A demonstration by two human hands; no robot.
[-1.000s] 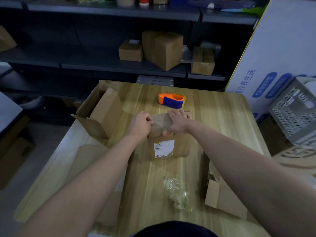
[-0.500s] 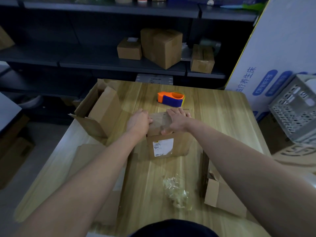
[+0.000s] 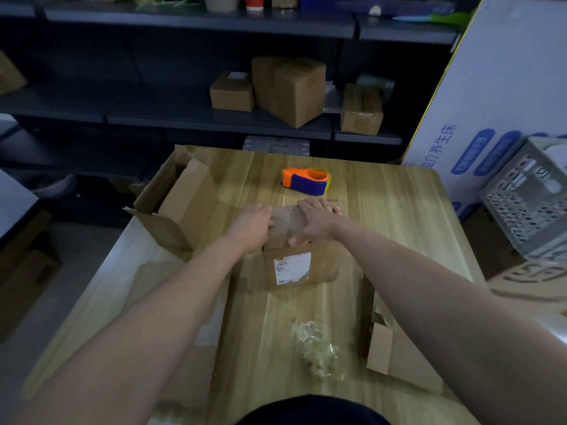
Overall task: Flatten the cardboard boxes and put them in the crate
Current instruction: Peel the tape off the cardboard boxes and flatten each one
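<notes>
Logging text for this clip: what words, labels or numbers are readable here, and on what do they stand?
"疗养生床", blue, on the tall white carton; the character before it is unclear.
Blue ovals on that carton: blurred, unreadable.
White label on the central cardboard box: too small to read.
Dark print on the cardboard sheet beside the grey crate: cut off, unreadable.

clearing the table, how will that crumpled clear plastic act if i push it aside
The crumpled clear plastic looks thin and airy, so probably very light and floppy. As a loose wad it would likely squash and skid on the smooth wooden table rather than roll.
</notes>
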